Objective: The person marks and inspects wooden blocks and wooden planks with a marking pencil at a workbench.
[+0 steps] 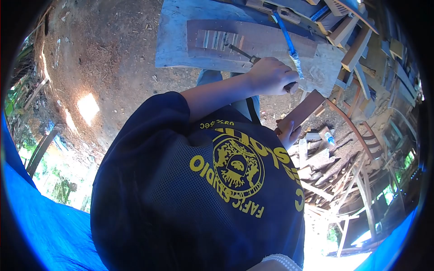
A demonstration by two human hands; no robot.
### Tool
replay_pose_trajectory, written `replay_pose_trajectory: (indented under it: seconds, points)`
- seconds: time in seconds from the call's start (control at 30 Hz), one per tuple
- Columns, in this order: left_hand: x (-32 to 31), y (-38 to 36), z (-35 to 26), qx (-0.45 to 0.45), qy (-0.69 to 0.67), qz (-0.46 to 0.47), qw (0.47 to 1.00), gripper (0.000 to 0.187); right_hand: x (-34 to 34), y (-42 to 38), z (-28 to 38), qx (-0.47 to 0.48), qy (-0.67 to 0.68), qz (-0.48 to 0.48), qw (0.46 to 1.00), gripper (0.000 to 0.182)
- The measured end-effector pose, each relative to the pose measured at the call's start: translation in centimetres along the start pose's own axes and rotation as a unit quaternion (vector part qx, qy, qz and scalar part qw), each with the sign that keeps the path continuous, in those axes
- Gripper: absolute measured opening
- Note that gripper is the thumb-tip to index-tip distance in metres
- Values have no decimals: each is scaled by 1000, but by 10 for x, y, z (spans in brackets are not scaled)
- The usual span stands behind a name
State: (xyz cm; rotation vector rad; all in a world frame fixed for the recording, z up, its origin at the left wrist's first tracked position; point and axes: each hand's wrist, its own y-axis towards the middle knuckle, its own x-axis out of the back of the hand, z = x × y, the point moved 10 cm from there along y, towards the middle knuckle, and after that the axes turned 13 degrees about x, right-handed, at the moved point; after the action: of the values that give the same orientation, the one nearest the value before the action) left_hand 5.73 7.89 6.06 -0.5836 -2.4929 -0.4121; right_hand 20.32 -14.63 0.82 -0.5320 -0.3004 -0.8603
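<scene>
My left hand (pixel 271 77) is closed around the handle of a chisel (pixel 240 52). Its dark blade points up and left over a long brown board (pixel 266 43), and the handle's end shows below my fist. A row of pale and dark crosswise strips (pixel 220 39) marks the board near the blade tip. Lower right, my right hand (pixel 287 133) grips one end of a flat, reddish-brown wooden block (pixel 304 110), which slants up and away from my body. A blue rod-like tool (pixel 284 30) with a wrapped end lies across the board, close to my left hand.
The board rests on a wide wooden slab (pixel 172 40). Wood offcuts (pixel 357 49) are heaped at the right, above a curved brown wooden piece (pixel 348 119). A plastic bottle (pixel 330 138) lies among scraps on the ground. Bare earth (pixel 104 49) stretches left.
</scene>
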Motion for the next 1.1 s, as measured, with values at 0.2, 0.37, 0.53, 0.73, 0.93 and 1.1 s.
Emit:
replay_pose_trajectory:
  seconds: [0.2,0.37,0.53,0.73,0.93,1.1]
  points:
    - [2,1,3,-6,7,-11,1000,30,0,0,-1,8,-6,1,1000,45]
    - [-6,1,5,4,18,39,999,22,-3,-2,3,5,-17,5,1000,43]
    - [-14,-2,8,11,13,55,998,27,-3,-2,0,19,0,1,1000,43]
    - [-14,-3,6,-3,10,67,998,24,-6,-4,2,5,-6,5,1000,43]
    - [-17,-4,3,4,16,63,998,24,-7,-5,3,12,14,1,1000,44]
    - [-25,-3,5,2,29,88,996,26,-7,-5,1,11,4,4,1000,44]
